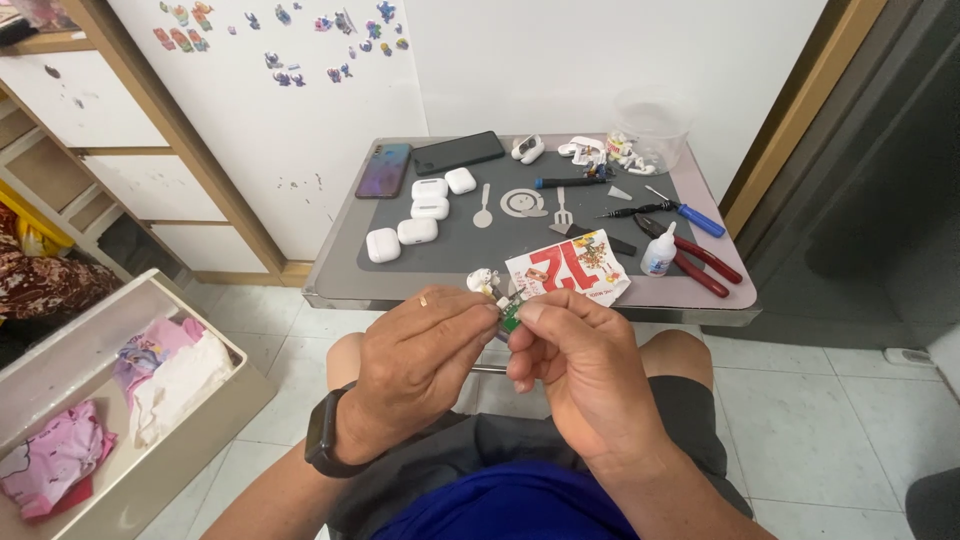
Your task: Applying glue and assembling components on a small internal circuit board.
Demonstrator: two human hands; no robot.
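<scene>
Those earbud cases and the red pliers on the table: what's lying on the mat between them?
In the head view, between the white earbud cases and the red pliers lie a spoon-shaped pry tool, a small fork-shaped tool and a printed card.

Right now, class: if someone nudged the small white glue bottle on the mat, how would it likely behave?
The glue bottle stands upright on a narrow base with a tapered nozzle, so it would probably tip rather than slide. It looks like small, thin plastic, so likely light. Once down, its round body may roll toward the red-handled pliers beside it.

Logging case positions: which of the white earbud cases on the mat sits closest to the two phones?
The white earbud case at the back of the cluster, just below the black phone. The four other cases lie farther forward, toward the person.
</scene>
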